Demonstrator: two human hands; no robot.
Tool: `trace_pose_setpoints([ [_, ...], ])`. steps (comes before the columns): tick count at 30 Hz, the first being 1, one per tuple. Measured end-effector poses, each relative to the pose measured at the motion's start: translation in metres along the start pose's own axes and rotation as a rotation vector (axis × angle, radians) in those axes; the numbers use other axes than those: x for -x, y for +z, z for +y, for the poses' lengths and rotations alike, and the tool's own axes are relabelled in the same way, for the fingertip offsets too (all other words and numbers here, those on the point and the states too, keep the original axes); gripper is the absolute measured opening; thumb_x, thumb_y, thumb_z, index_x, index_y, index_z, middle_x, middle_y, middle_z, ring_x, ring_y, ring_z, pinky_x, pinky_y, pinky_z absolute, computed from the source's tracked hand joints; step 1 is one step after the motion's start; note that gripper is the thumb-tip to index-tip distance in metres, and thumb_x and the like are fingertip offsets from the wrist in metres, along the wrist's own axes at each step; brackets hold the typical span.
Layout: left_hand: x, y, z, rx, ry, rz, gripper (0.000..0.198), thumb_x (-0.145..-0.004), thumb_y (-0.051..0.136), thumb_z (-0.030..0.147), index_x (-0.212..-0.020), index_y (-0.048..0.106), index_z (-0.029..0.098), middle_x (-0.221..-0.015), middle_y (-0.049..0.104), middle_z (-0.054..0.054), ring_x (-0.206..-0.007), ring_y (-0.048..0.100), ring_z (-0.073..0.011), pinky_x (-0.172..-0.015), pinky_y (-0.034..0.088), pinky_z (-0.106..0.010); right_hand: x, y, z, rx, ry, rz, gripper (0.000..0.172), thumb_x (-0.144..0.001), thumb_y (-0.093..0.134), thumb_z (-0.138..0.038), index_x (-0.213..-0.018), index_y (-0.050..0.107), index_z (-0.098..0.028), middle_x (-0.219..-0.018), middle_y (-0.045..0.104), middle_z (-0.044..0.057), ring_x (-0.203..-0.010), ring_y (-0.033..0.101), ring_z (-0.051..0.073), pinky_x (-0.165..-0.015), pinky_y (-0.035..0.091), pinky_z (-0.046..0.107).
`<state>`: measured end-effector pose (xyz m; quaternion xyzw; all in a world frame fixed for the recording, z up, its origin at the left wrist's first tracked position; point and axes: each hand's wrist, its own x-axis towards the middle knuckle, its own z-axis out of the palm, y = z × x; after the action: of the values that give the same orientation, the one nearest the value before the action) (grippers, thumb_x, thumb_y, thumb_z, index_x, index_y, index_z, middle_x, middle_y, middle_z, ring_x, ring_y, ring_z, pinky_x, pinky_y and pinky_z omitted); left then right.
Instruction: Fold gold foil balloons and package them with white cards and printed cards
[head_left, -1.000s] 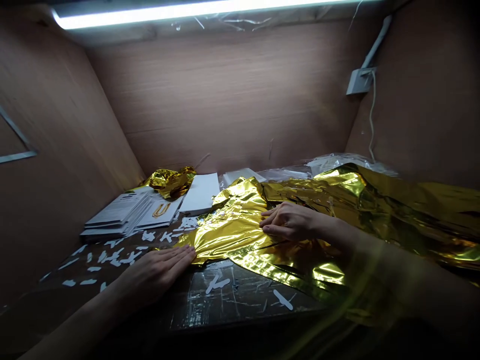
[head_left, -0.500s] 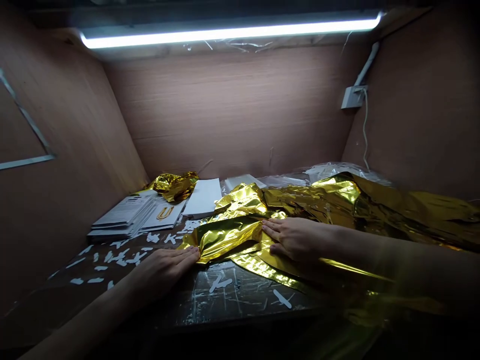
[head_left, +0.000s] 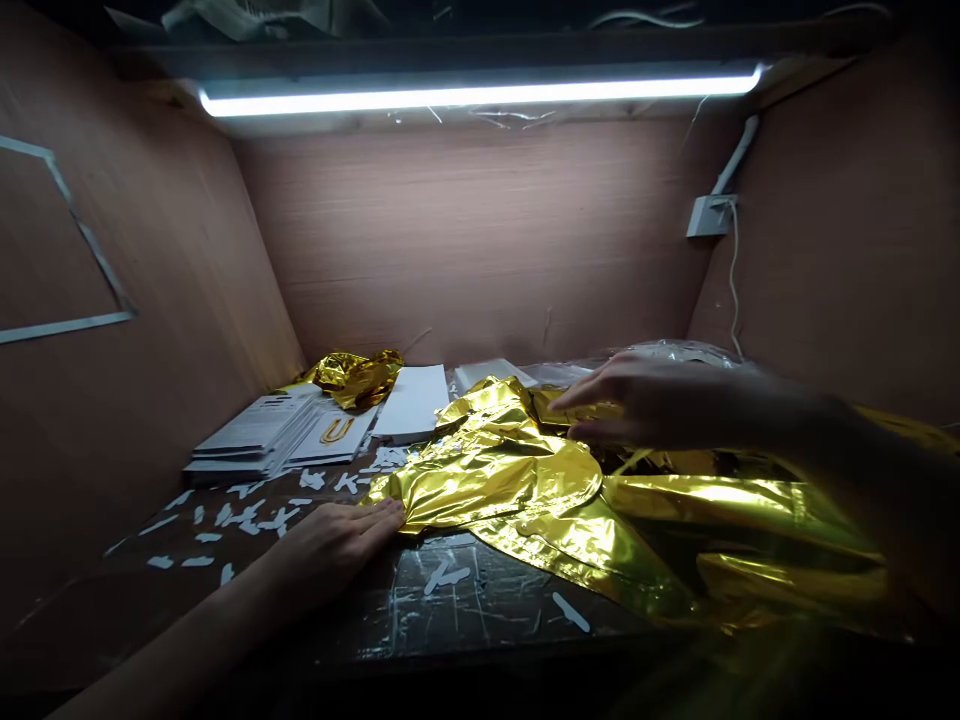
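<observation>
**Brown wood-grain booth [head_left: 465, 240] under a white tube light [head_left: 480, 95]**

Three brown wood-grain laminate panels close in the space: a back wall [head_left: 465, 250], a left wall [head_left: 172, 300] and a right wall [head_left: 825, 250]. The long, glowing tube runs across the top, just beneath a dark overhead shelf [head_left: 450, 50]. Thin grey strips [head_left: 85, 225] trace a four-sided outline on the left wall. High on the right wall sit a white plastic junction box [head_left: 707, 216], a white conduit [head_left: 739, 155] rising from it and a thin white cable [head_left: 734, 280] hanging below. A dark, scratched desk [head_left: 480, 600] forms the booth's base.
</observation>
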<state>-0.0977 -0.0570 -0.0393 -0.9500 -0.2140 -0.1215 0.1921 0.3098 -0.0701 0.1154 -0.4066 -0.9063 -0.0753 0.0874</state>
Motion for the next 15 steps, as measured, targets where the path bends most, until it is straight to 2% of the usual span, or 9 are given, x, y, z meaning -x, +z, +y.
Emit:
trace_pose_setpoints([
  [2,-0.001,0.000,-0.001,0.029,-0.005,0.009,0.035,-0.101,0.043,0.006,-0.130,0.062,0.013,-0.130,0.072,-0.014,-0.115,0.072,-0.0219,-0.098,0.059,-0.030,0.010,-0.008,-0.004,-0.005,0.058,0.060,0.040,-0.101,0.052,-0.053,-0.101,0.080,-0.025,-0.084,0.076,0.005,-0.068,0.063,0.017,-0.066,0.043,0.031],
  [3,-0.002,-0.001,-0.001,0.043,-0.014,0.012,0.035,-0.101,0.043,0.006,-0.129,0.063,0.014,-0.128,0.073,-0.013,-0.113,0.073,-0.0215,-0.097,0.060,-0.030,0.015,-0.004,-0.008,0.000,0.084,0.027,0.045,-0.102,0.050,-0.054,-0.089,0.080,-0.023,-0.073,0.072,0.005,-0.059,0.057,0.014,-0.062,0.040,0.031],
  [5,-0.005,-0.003,0.000,0.076,-0.049,0.014,0.034,-0.102,0.041,0.009,-0.126,0.064,0.017,-0.123,0.076,-0.009,-0.105,0.075,-0.0203,-0.092,0.061,-0.029,0.020,0.017,-0.017,-0.002,0.122,-0.138,0.050,-0.099,0.054,-0.053,-0.066,0.073,-0.019,-0.056,0.061,0.003,-0.046,0.045,0.011,-0.053,0.032,0.030],
  [7,-0.010,-0.006,0.001,0.097,-0.092,0.017,0.032,-0.103,0.040,0.011,-0.120,0.066,0.020,-0.112,0.078,-0.007,-0.094,0.076,-0.0193,-0.085,0.061,-0.028,0.022,0.047,-0.025,-0.054,0.143,-0.361,0.038,-0.092,0.063,-0.040,-0.062,0.070,-0.018,-0.056,0.061,0.002,-0.042,0.040,0.009,-0.048,0.027,0.029],
  [8,-0.013,-0.008,0.003,0.097,-0.118,0.019,0.031,-0.103,0.040,0.012,-0.118,0.066,0.020,-0.106,0.078,-0.006,-0.087,0.076,-0.0187,-0.080,0.061,-0.027,0.021,0.062,-0.028,-0.067,0.156,-0.412,0.027,-0.086,0.067,-0.030,-0.062,0.070,-0.017,-0.059,0.063,0.003,-0.042,0.042,0.009,-0.048,0.027,0.029],
  [11,-0.026,-0.012,0.006,0.046,-0.221,0.042,0.025,-0.100,0.042,0.011,-0.108,0.065,0.017,-0.083,0.073,-0.003,-0.067,0.069,-0.0158,-0.063,0.054,-0.024,0.017,0.091,-0.033,-0.031,0.152,-0.366,0.013,-0.079,0.067,-0.018,-0.068,0.074,-0.016,-0.068,0.070,0.007,-0.050,0.052,0.013,-0.050,0.029,0.029],
  [15,-0.057,-0.016,0.014,-0.039,-0.310,0.109,0.020,-0.094,0.043,0.006,-0.094,0.060,0.016,-0.067,0.061,0.001,-0.053,0.054,-0.0127,-0.050,0.038,-0.023,0.010,0.102,-0.044,0.074,0.067,-0.291,0.024,-0.087,0.060,-0.021,-0.069,0.075,-0.015,-0.069,0.072,0.012,-0.055,0.056,0.017,-0.051,0.027,0.032],
])
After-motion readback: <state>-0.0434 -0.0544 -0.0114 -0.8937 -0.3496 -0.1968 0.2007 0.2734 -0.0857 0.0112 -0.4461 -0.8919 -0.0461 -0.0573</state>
